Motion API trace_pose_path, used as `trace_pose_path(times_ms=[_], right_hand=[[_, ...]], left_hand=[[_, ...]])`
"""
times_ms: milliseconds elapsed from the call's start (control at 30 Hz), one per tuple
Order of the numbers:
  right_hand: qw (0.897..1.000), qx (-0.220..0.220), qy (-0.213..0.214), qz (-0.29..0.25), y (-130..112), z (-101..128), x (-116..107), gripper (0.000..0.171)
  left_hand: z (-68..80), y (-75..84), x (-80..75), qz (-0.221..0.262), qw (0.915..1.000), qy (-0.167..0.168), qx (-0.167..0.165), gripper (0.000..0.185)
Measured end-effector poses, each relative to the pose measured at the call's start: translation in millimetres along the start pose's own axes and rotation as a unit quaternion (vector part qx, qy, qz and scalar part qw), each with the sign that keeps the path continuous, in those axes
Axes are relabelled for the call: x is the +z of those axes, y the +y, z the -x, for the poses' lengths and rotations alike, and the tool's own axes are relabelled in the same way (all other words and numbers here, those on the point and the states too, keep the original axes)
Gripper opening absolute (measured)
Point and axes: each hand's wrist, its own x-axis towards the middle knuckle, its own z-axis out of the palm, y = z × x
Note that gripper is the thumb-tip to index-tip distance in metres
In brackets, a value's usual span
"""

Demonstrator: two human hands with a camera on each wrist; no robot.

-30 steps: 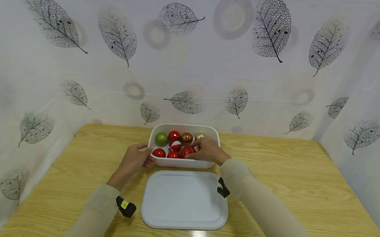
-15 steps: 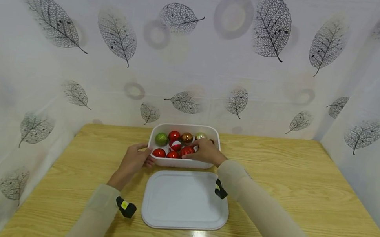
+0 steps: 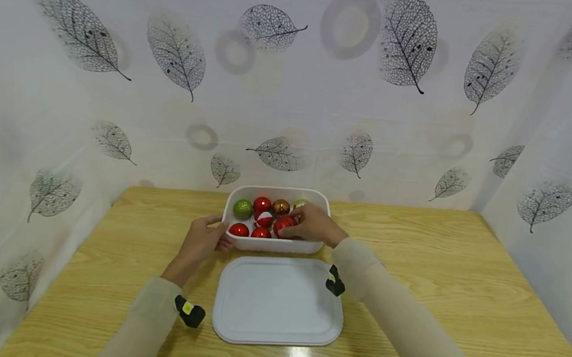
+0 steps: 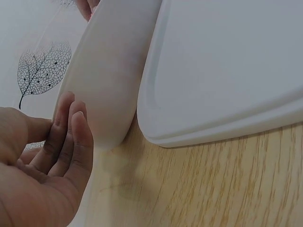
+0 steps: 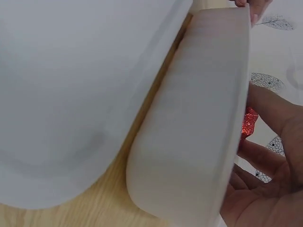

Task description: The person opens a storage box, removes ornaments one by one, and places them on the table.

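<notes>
Baubles (image 3: 261,221) fill white tub (image 3: 278,245); right hand (image 3: 312,224) touches them.

Box (image 3: 278,245), lid (image 3: 279,300) — matt white plastic; baubles (image 3: 260,233) glossy (one glittery); table (image 3: 441,263) — varnished wood.

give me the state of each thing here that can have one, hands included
white box: open, lid off, upright on the table, ornament balls inside
lid: off the box, flat on the table just in front of it
ornament balls: loose in the box, mostly red, one green, one bronze
left hand: open, fingers against the box's left end
right hand: inside the box, fingers on a red ball; grip unclear
</notes>
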Motion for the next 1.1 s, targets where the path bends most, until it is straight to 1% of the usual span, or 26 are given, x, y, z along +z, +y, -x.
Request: trace_pose_path(times_ms=[200, 333, 467, 667, 800, 1100], right_hand=[[0.999, 0.008, -0.004, -0.045, 0.8, 4.6, -13.0, 0.049], [0.997, 0.028, -0.005, -0.069, -0.1, 8.7, -23.1, 0.053], [0.996, 0.039, -0.007, -0.083, 2.1, 10.0, -31.5, 0.054], [0.991, 0.041, -0.005, -0.130, 4.8, 17.4, -45.4, 0.052], [0.988, 0.047, 0.004, -0.144, 9.6, 22.2, -55.3, 0.054], [0.986, 0.066, 0.031, -0.146, 28.3, 35.2, -75.4, 0.055]], left_hand=[[0.4, -0.5, 0.5, 0.012, 0.9999, -0.001, 0.011, 0.045], [-1.3, -1.4, 0.4, 0.010, 0.9999, -0.002, 0.009, 0.045], [-1.1, -0.7, -0.5, 0.006, 0.9999, -0.005, 0.007, 0.046], [-1.0, -0.2, -0.3, -0.003, 1.0000, -0.002, 0.007, 0.045], [-1.6, -0.6, -0.1, -0.008, 1.0000, 0.000, 0.002, 0.044], [0.5, 0.8, 0.0, -0.010, 0.9999, -0.001, 0.001, 0.044]])
